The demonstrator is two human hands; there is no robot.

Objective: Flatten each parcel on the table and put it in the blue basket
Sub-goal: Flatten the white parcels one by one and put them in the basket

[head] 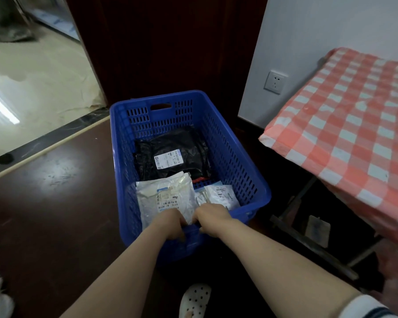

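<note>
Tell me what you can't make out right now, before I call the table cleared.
Cut off: checked-cloth table, by the head view's right edge; parcels left there cannot be ruled out.
Hidden: fingers of left hand and right hand, under the hands' own backs at the near rim of the blue basket; gripping rim or white parcel, unclear.
Too small: print on the label of the black parcel.
Mostly covered: red item, by parcels.

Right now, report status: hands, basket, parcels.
Left hand and right hand grip basket near rim. Black parcel, white parcel, small parcel lie inside. None seen on table. Nothing in the way.
</note>
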